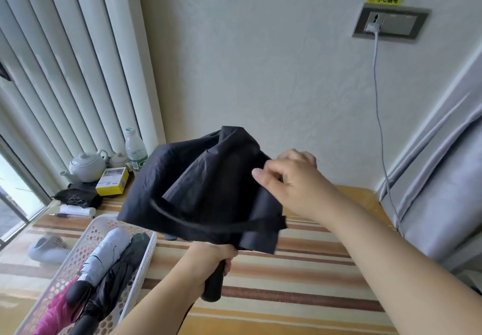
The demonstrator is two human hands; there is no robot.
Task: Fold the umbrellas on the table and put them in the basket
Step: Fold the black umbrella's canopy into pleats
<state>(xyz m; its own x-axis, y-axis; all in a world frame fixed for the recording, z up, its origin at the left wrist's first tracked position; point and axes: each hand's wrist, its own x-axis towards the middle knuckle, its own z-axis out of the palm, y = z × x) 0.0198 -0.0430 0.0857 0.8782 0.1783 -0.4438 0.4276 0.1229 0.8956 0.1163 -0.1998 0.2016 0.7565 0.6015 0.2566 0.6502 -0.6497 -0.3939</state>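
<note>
- Table (300, 277): striped cloth in brown, cream and yellow, fills the lower frame, set against a white wall.
- Black umbrella (203, 191): collapsed but canopy loose and baggy, held up in the air above the table, just right of the basket; strap hangs across the lower canopy.
- Basket (86, 240): white, perforated, on the table's left side. Inside it: grey umbrella (104, 254), dark folded umbrella (122, 274) touching it on the right, magenta umbrella (56, 311) at the near end.
- Right hand (289, 181): at the canopy's upper right, fingers curled, pinching a fold of fabric.
- Left hand (208, 259): below the canopy, wrapped tight round the black handle (214, 285), which points down toward the table.
- Teapot (86, 165): white, far left corner, beside the curtain.
- Water bottle (135, 149): clear, green label, behind the canopy's left edge.
- Yellow box (112, 181): just right of the teapot.
- Black pouch (75, 197): in front of the teapot, near the table edge.
- Wall socket (391, 23): upper right, white charger plugged in, cable running down the wall.
</note>
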